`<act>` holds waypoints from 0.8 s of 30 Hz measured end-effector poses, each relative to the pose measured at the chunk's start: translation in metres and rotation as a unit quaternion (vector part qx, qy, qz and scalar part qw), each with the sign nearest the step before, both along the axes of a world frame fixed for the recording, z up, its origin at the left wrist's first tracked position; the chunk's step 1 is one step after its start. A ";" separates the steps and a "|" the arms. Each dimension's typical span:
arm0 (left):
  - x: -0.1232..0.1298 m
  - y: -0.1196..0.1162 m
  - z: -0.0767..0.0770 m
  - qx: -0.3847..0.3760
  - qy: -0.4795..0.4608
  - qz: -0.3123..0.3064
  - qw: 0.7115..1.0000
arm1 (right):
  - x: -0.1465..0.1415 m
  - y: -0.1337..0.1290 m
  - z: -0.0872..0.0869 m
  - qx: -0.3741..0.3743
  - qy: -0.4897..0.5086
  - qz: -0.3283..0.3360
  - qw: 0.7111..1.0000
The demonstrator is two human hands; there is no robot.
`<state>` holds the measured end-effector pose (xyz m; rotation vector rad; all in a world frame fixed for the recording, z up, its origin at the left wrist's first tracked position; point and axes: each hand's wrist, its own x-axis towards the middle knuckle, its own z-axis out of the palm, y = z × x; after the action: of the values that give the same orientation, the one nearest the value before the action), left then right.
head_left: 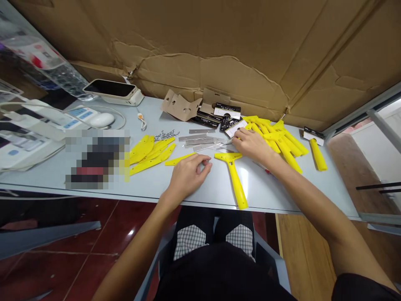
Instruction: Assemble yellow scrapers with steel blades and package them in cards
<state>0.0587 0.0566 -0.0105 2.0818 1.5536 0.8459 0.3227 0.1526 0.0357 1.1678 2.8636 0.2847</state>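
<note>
My left hand (189, 173) rests on the table with its fingers loosely curled and a gap between thumb and forefinger. Its knuckles lie against a flat yellow plastic strip (176, 160). My right hand (250, 144) reaches over thin metal blades (200, 142), fingers bent down and close together; whatever is under the fingertips is hidden. Between my hands lies a yellow T-shaped scraper handle (237, 184), its grip toward me. More yellow handles (288, 146) are heaped beyond my right hand. Several yellow strips (150, 154) are piled on the left, beside small screws (166, 134).
Black-and-white header cards (227, 110) and torn brown cardboard (180, 106) lie at the back against a cardboard wall (203, 46). A carded yellow handle (318, 154) lies far right. A phone (109, 88), white mouse (102, 120), cables and plastic bottle (53, 62) occupy the left.
</note>
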 end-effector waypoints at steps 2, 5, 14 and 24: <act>0.007 0.003 0.002 -0.008 0.008 0.027 1.000 | 0.007 -0.006 0.002 -0.033 0.066 -0.037 0.997; 0.019 0.011 0.008 -0.017 0.051 0.044 0.998 | 0.017 -0.017 0.007 -0.131 0.199 -0.065 0.969; 0.035 0.036 0.017 -0.024 0.103 -0.045 0.993 | 0.029 -0.030 0.010 -0.275 0.368 -0.074 0.885; 0.023 0.063 0.026 -0.299 -0.258 -0.094 0.914 | 0.025 -0.036 -0.002 -0.278 0.377 -0.097 0.878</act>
<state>0.0820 0.1200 0.0160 1.3901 1.1143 0.6648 0.3473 0.1169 0.0336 1.6482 2.9569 -1.1733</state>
